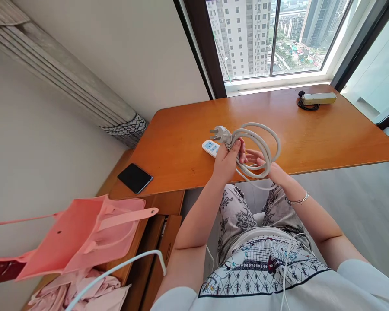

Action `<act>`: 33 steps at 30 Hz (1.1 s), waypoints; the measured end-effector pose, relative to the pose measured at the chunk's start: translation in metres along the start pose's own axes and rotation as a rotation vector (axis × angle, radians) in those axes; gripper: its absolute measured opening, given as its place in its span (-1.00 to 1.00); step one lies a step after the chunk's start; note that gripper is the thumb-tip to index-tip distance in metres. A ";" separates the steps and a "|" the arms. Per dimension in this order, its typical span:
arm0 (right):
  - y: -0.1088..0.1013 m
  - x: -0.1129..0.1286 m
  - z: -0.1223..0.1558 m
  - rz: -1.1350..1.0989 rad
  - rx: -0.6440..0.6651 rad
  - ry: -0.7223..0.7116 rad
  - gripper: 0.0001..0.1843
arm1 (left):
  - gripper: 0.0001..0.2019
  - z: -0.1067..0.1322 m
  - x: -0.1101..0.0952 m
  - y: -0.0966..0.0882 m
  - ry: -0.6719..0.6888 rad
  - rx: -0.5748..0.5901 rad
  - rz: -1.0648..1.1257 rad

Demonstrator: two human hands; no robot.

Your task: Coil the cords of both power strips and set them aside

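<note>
A white power cable (276,149) is looped into a coil above the table's front edge. Its three-pin plug (221,134) points left at the top of the bundle. My left hand (227,162) is closed around the gathered cable just below the plug. Behind the loops, my right hand (261,160) has its fingers stretched out towards the left hand, and cable strands cross in front of it. Partly hidden by my left hand, a white power strip (210,147) lies on the table, its sockets facing up.
The brown wooden table (181,142) reaches to the window. A black phone (135,178) lies at its left. Far right sits a pale yellow bar-shaped device (319,99) with a black cord. Left below are a pink bag (81,233) and pink cloth (94,291).
</note>
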State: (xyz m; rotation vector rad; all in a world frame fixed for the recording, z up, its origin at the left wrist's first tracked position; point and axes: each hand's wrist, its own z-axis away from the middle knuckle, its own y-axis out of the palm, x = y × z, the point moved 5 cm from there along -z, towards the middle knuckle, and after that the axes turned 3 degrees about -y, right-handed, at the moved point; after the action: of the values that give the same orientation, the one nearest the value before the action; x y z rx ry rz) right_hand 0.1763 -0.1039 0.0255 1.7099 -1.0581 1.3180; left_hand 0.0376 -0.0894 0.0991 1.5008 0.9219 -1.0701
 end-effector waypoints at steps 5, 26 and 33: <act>0.029 0.005 0.011 0.359 0.244 -0.011 -0.40 | -0.65 -0.008 -0.018 -0.014 0.148 -0.245 0.044; -0.028 0.036 0.022 0.187 -0.101 -0.183 -0.71 | -0.84 -0.037 0.011 -0.065 0.173 -0.344 -0.684; -0.035 0.044 0.010 0.387 -0.452 -0.379 -0.51 | -0.84 -0.026 0.025 -0.041 0.143 -0.238 -0.716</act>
State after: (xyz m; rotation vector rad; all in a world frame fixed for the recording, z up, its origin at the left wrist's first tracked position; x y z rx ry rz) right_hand 0.2182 -0.1063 0.0645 1.4775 -1.8239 0.8815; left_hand 0.0112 -0.0558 0.0647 1.0694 1.6986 -1.2956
